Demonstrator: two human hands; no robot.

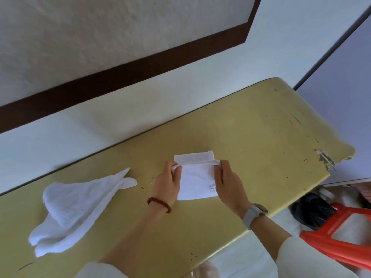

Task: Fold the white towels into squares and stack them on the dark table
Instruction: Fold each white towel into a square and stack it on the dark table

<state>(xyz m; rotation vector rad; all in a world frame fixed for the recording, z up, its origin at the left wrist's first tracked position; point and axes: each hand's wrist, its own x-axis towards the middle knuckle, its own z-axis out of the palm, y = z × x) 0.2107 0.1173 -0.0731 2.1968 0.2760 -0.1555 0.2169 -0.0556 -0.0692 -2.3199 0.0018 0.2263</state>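
While 2 hands work at the middle of the yellow table (251, 125), the folded white towel (197, 177) lies flat between them. At the towel's 9 o'clock edge the left hand (167, 182) pinches a corner between thumb and curled fingers; at its 3 o'clock edge the right hand (227, 180) pinches the opposite corner likewise. Both grips sit along a fold line, with a narrow strip of towel beyond at 12 o'clock. Well apart, at 8 o'clock, a loose white towel (78, 207) lies crumpled.
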